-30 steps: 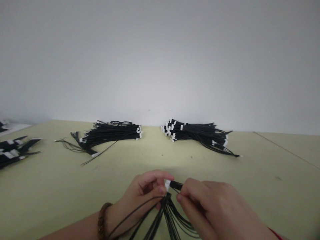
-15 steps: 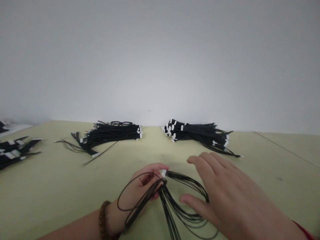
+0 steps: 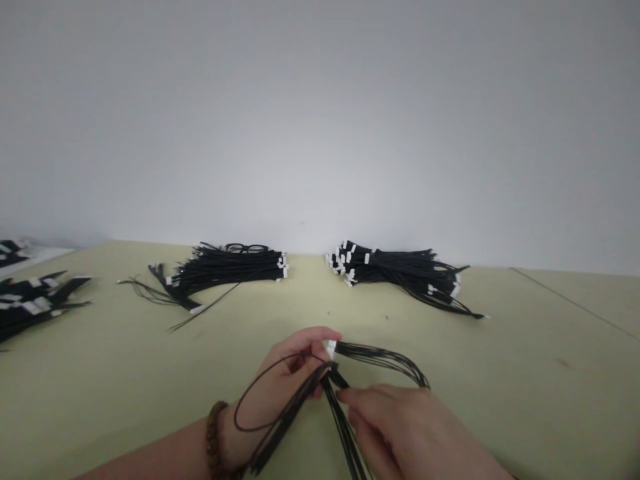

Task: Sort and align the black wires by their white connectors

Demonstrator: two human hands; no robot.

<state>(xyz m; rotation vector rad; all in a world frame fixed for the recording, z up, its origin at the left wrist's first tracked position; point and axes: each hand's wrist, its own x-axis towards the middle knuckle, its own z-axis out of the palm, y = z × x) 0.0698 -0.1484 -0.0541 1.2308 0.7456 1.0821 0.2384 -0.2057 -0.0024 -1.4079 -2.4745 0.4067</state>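
Note:
In the lower middle of the head view, my left hand (image 3: pixel 295 370) grips a black wire harness (image 3: pixel 345 427) close to its white connector (image 3: pixel 332 348). Its thin wires fan out from there: one group curves to the right, others hang down, and a single wire loops over the left wrist. My right hand (image 3: pixel 395 420) is closed on a group of the wires just below the connector, thumb and index finger pinching. The wires between those fingers are partly hidden.
Behind my hands lie two bundles of black wire harnesses with white connectors, a left bundle (image 3: pixel 235 265) and a right bundle (image 3: pixel 400 263). Eyeglasses (image 3: pixel 246 248) rest behind the left one. More harnesses (image 3: pixel 35 300) lie at the far left. A wall (image 3: pixel 320 120) rises behind the pale yellow table (image 3: pixel 125 373).
My right hand has moved left and down from an open pose and closed on the wires near the connector. My left hand keeps its grip, and the view has shifted slightly.

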